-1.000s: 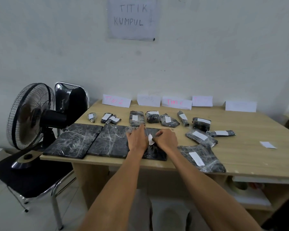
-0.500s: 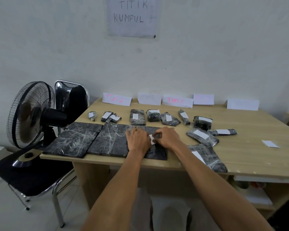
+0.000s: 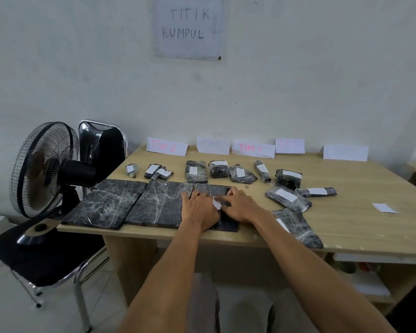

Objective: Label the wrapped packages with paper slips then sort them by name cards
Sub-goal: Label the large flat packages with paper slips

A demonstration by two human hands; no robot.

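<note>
A flat black wrapped package point(image 3: 226, 225) lies at the table's front edge. My left hand point(image 3: 198, 210) rests flat on its left part, fingers stretched forward. My right hand point(image 3: 243, 205) lies on its right part, fingertips pointing left at a small white paper slip point(image 3: 217, 203) that sits between the two hands on the package. Two more flat unlabelled packages point(image 3: 111, 203) point(image 3: 157, 205) lie to the left. Several small labelled packages point(image 3: 196, 171) form a row behind. Name cards point(image 3: 252, 150) stand along the wall.
A loose paper slip point(image 3: 383, 208) lies on the bare table point(image 3: 360, 227) at the right. Labelled packages point(image 3: 287, 197) point(image 3: 298, 228) sit right of my right arm. A black fan point(image 3: 46, 168) stands on a chair point(image 3: 46, 255) at the table's left end.
My right hand's fingers have stretched out over the slip and moved slightly left. My left hand stays on the package. The slip remains between the hands.
</note>
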